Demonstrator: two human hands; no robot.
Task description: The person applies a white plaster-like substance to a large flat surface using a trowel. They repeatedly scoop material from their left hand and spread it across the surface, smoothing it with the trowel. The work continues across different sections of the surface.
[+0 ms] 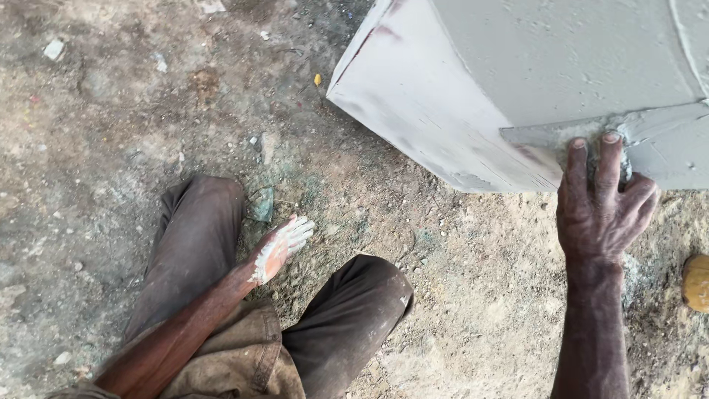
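Note:
A large box-shaped body coated in pale grey filler fills the upper right. My right hand presses a flat metal scraper blade against its face, two fingers on the blade near a lump of wet grey putty. My left hand hangs free between my knees, fingers straight and smeared with white putty, holding nothing. My bent legs in dark dusty trousers show below.
The ground is bare dirt strewn with small stones and scraps. A piece of greenish debris lies by my left knee. A round orange-brown object sits at the right edge.

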